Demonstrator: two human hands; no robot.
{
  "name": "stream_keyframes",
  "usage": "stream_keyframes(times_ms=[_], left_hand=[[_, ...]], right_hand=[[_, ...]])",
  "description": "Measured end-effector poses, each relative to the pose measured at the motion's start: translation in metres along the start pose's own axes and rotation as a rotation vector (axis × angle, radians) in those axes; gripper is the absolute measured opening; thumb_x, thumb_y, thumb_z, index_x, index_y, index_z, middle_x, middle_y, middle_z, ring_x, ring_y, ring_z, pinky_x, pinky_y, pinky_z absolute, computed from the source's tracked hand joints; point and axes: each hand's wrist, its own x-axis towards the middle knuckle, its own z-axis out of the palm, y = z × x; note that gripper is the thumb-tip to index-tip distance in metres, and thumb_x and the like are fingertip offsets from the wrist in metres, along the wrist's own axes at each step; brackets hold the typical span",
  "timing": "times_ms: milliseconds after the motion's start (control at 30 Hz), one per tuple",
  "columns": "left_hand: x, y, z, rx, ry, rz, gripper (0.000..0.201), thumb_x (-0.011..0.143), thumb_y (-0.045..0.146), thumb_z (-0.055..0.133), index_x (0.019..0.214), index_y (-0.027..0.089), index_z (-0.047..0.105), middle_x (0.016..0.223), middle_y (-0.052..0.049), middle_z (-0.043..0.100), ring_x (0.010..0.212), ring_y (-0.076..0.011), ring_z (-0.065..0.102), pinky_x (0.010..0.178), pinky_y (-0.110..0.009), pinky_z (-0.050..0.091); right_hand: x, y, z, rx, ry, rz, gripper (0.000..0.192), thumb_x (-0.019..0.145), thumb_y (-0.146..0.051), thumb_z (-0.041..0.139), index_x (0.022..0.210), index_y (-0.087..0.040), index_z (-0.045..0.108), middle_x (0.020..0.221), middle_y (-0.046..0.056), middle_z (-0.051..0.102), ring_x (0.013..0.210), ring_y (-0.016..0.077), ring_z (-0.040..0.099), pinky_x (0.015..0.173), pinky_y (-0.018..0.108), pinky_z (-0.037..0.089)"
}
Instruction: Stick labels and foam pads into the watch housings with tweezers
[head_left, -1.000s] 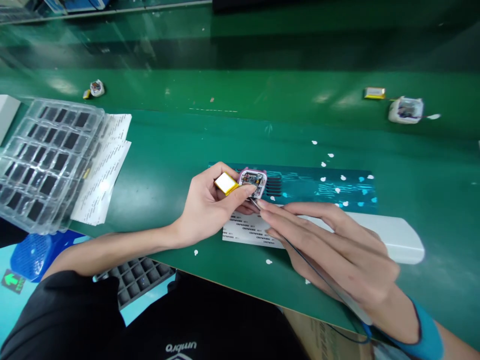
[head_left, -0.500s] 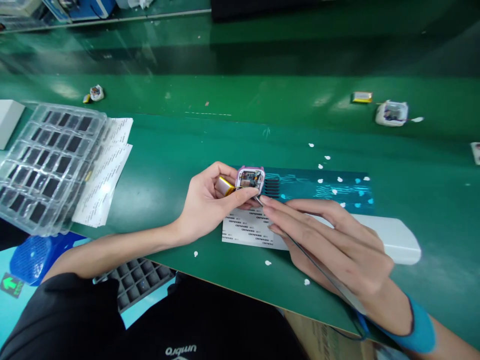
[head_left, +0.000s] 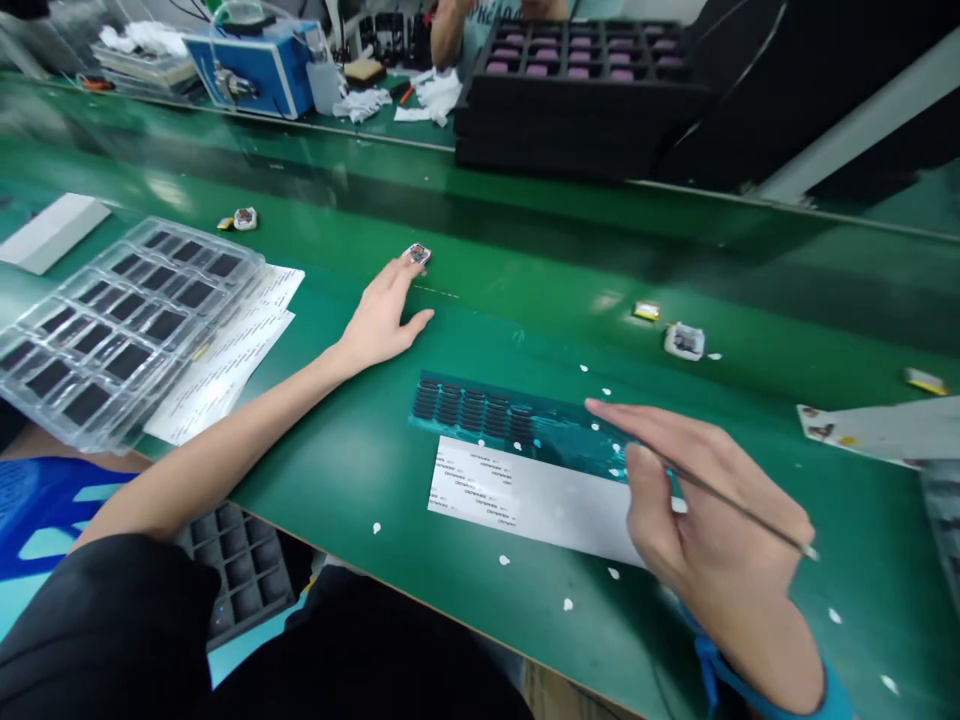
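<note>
At the far side of the green bench, my left hand (head_left: 384,312) reaches out with fingers extended, its fingertips touching a small open watch case (head_left: 417,254) with electronics inside. My right hand (head_left: 716,500) is closed around slim metal tweezers (head_left: 739,510), held slantwise above the bench; their tip is hidden behind the fingers. Below that hand lies a teal film strip (head_left: 562,430) bearing rows of small black pieces (head_left: 472,410). A white printed backing sheet (head_left: 480,490) lies in front of the film, partly covered by my right hand.
At left, a clear compartment box (head_left: 135,320) rests beside printed sheets (head_left: 247,350). Another open case (head_left: 684,341) and a yellow-edged battery (head_left: 646,312) sit at right. White dots (head_left: 504,560) are scattered around. Across the bench stands a black tray stack (head_left: 577,110), with a person's arm (head_left: 448,35) behind.
My left hand has moved the watch case away from me to the far strip, its fingers now straightened. My right hand has drawn back rightward with the tweezers. The view has tilted up.
</note>
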Motion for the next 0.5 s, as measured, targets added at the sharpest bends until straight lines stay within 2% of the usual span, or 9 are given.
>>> stream_keyframes(times_ms=[67, 133, 200, 233, 267, 300, 400, 500], left_hand=[[-0.007, 0.009, 0.001, 0.056, -0.045, 0.050, 0.056, 0.094, 0.031, 0.064, 0.145, 0.011, 0.053, 0.166, -0.024, 0.043, 0.157, -0.0380, 0.042, 0.128, -0.057, 0.038], [-0.012, 0.018, 0.002, 0.090, -0.065, 0.077, 0.048, 0.097, 0.029, 0.062, 0.141, 0.011, 0.058, 0.166, -0.024, 0.045, 0.156, -0.0384, 0.043, 0.127, -0.058, 0.038], [-0.013, 0.024, 0.002, 0.093, -0.090, 0.096, 0.037, 0.099, 0.027, 0.059, 0.131, 0.009, 0.065, 0.159, -0.025, 0.053, 0.153, -0.0392, 0.047, 0.126, -0.059, 0.038], [-0.013, 0.025, 0.002, 0.088, -0.102, 0.101, 0.033, 0.099, 0.025, 0.058, 0.125, 0.008, 0.068, 0.155, -0.025, 0.057, 0.151, -0.0399, 0.049, 0.126, -0.059, 0.038], [-0.013, 0.026, 0.002, 0.081, -0.110, 0.105, 0.029, 0.100, 0.025, 0.057, 0.120, 0.008, 0.070, 0.150, -0.025, 0.061, 0.149, -0.0404, 0.051, 0.125, -0.060, 0.039], [-0.013, 0.027, 0.001, 0.075, -0.112, 0.109, 0.027, 0.100, 0.024, 0.058, 0.117, 0.008, 0.071, 0.146, -0.025, 0.064, 0.148, -0.0406, 0.053, 0.124, -0.061, 0.039], [-0.012, 0.029, -0.001, 0.067, -0.102, 0.127, 0.021, 0.099, 0.023, 0.059, 0.107, 0.010, 0.073, 0.134, -0.022, 0.072, 0.142, -0.0385, 0.058, 0.122, -0.059, 0.042], [-0.013, 0.033, -0.002, 0.070, -0.098, 0.144, 0.019, 0.100, 0.022, 0.058, 0.097, 0.012, 0.074, 0.115, -0.017, 0.079, 0.132, -0.0340, 0.065, 0.121, -0.055, 0.043]], right_hand=[[0.005, 0.017, -0.001, -0.105, -0.023, 0.022, 0.044, 0.096, 0.003, 0.062, 0.133, -0.021, 0.066, 0.113, 0.007, 0.080, 0.094, 0.0232, 0.079, 0.081, 0.031, 0.065], [0.010, 0.046, 0.000, -0.192, -0.089, 0.071, 0.028, 0.102, -0.005, 0.058, 0.126, -0.017, 0.067, 0.107, 0.008, 0.081, 0.077, 0.0191, 0.079, 0.067, 0.025, 0.062], [0.014, 0.082, 0.003, -0.236, -0.118, 0.088, 0.018, 0.103, -0.011, 0.057, 0.108, -0.017, 0.073, 0.085, 0.005, 0.080, 0.064, 0.0186, 0.076, 0.050, 0.021, 0.052], [0.016, 0.101, 0.004, -0.262, -0.136, 0.105, 0.016, 0.103, -0.014, 0.059, 0.099, -0.017, 0.075, 0.065, 0.001, 0.073, 0.047, 0.0160, 0.068, 0.040, 0.020, 0.041], [0.019, 0.120, 0.006, -0.296, -0.111, 0.129, 0.022, 0.102, -0.021, 0.062, 0.084, -0.016, 0.074, 0.046, -0.002, 0.060, 0.028, 0.0137, 0.051, 0.030, 0.021, 0.025], [0.022, 0.136, 0.008, -0.317, -0.112, 0.150, 0.030, 0.100, -0.030, 0.067, 0.074, -0.016, 0.072, 0.037, -0.003, 0.050, 0.021, 0.0125, 0.040, 0.028, 0.022, 0.018], [0.035, 0.173, 0.018, -0.326, -0.152, 0.171, 0.055, 0.089, -0.051, 0.079, 0.048, -0.021, 0.057, 0.029, -0.004, 0.038, 0.016, 0.0101, 0.028, 0.029, 0.022, 0.014], [0.050, 0.190, 0.033, -0.305, -0.173, 0.193, 0.069, 0.083, -0.057, 0.080, 0.034, -0.024, 0.043, 0.024, -0.003, 0.030, 0.014, 0.0094, 0.020, 0.030, 0.025, 0.012]])
